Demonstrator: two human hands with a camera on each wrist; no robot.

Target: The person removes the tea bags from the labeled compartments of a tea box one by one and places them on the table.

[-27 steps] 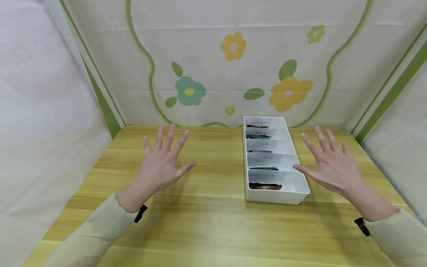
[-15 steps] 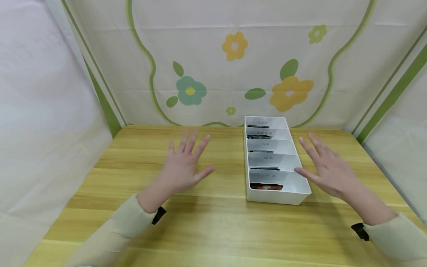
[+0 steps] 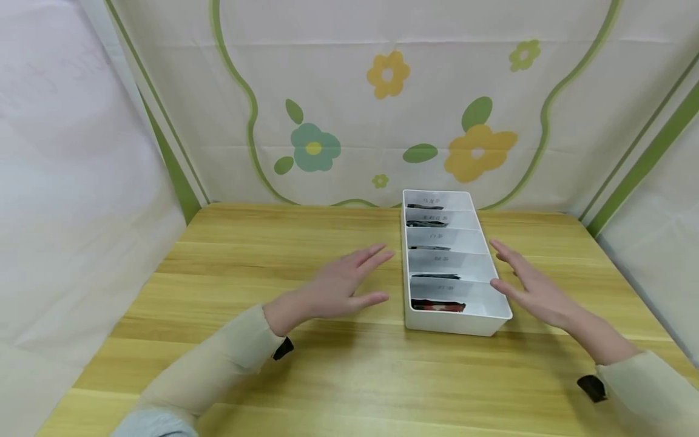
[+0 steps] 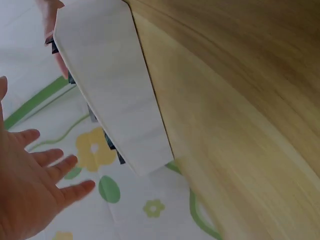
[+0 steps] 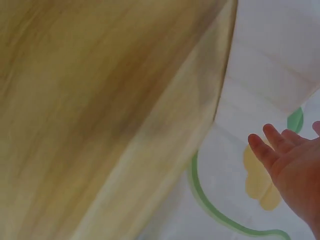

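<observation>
White box (image 4: pixel 110 87) mostly hides packets (image 4: pixel 108 140); left hand (image 4: pixel 30 187) cropped, left-wrist view.

The left hand (image 3: pixel 335 288) and right hand (image 3: pixel 540 298) extend from sleeved forearms (image 3: pixel 221 352), fingers (image 3: pixel 375 261) fairly straight, thumbs (image 3: pixel 369 300) apart, palms (image 4: pixel 25 195) seemingly facing inward.

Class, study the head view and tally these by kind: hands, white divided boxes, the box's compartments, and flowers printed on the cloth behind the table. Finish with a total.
Left hand and right hand: 2
White divided box: 1
Compartments in the box: 5
Printed flowers: 5
Total: 13
</observation>
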